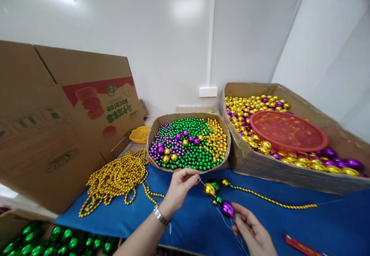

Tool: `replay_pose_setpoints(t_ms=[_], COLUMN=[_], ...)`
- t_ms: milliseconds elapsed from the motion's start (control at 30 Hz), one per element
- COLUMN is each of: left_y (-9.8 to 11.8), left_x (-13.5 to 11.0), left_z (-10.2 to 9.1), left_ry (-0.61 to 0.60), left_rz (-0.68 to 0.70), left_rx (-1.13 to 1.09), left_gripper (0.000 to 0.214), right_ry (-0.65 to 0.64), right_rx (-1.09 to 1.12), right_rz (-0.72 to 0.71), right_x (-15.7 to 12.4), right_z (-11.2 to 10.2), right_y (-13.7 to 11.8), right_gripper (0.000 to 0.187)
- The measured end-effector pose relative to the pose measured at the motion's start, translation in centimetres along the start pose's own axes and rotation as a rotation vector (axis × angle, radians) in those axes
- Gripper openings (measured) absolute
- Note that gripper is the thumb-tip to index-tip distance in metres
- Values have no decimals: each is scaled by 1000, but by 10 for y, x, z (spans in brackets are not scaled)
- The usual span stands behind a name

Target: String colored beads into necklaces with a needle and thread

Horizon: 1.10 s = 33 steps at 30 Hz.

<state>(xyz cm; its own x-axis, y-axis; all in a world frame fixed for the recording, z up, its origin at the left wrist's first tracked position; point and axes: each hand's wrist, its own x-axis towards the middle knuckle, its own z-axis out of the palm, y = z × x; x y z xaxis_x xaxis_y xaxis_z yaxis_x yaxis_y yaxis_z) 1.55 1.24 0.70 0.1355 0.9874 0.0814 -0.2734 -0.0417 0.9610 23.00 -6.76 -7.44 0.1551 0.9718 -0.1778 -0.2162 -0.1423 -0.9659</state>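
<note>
While blue cloth covers the desk (196, 229), a tall cardboard carton (58, 132) stands along its left edge. Next in size, a large box (260, 167) of gold and purple balls fills the back right corner, with a red basin (289, 132) resting on the balls. Near the middle of the back edge sits a smaller box (155, 127) of green, purple and gold beads. Toward the left edge, just beside the carton, lies a heap of gold bead strings (118, 179); behind it, nearer the back edge, is a yellow basket (134, 136) with small gold beads.

Both hands work in front of the smaller box, toward the front edge. The left hand (180, 186) is pinched narrow, thumb to forefinger, on a thin thread (202, 181); something small and purple shows at its tips. The right hand (250, 227) holds a big purple ball (227, 209) in its fingers. Between them come a gold ball (209, 189), a green ball (215, 186) and smaller beads. From these a slim gold string (274, 199) runs toward the right edge.
</note>
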Motion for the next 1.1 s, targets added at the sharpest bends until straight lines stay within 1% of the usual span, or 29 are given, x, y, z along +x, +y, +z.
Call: replay_pose_setpoints(t_ms=[100, 167, 267, 333, 367, 400, 467, 567, 633, 667, 767, 833, 933, 1033, 1100], left_y=[-9, -22, -49, -62, -65, -64, -54, -19, 7, 18, 39, 44, 39, 22, 4], left_x=[-4, -7, -13, -16, -17, -17, -17, -13, -11, -10, -10, -10, -12, -16, -21], left_z=[1, 1, 1, 0, 0, 0, 2, 12, 22, 27, 40, 44, 42, 35, 31], left_ry=[-15, -7, 11, -18, -40, -61, -87, -150, -210, -235, -258, -238, -186, -133, -156], left_rz=[6, -34, -110, -137, -130, -103, 6, 225, 335, 373, 433, 436, 395, 309, 272], left_rx=[58, 65, 109, 145, 176, 222, 350, 528, 568, 568, 518, 466, 371, 318, 384], left_gripper=[27, 28, 28, 27, 26, 25, 22, 17, 13, 12, 10, 8, 9, 14, 21], right_ry=[28, 0, -43, -44, -42, -43, -53, -83, -149, -203, -343, -380, -375, -320, -282], right_rx=[-117, -186, -307, -376, -403, -427, -482, -534, -562, -587, -671, -707, -723, -733, -717], right_rz=[-18, -34, -54, -49, -45, -44, -62, -111, -188, -256, -460, -511, -504, -487, -449], right_x=[5, 8, 11, 11, 11, 11, 11, 13, 14, 14, 13, 13, 13, 13, 9], right_z=[-2, -2, -4, -8, -11, -14, -19, -18, -9, -3, 19, 29, 31, 22, 17], right_y=[11, 21, 35, 40, 40, 38, 28, -1, -24, -35, -57, -61, -57, -57, -63], right_gripper=[56, 59, 62, 60, 58, 54, 46, 39, 39, 39, 35, 30, 30, 33, 34])
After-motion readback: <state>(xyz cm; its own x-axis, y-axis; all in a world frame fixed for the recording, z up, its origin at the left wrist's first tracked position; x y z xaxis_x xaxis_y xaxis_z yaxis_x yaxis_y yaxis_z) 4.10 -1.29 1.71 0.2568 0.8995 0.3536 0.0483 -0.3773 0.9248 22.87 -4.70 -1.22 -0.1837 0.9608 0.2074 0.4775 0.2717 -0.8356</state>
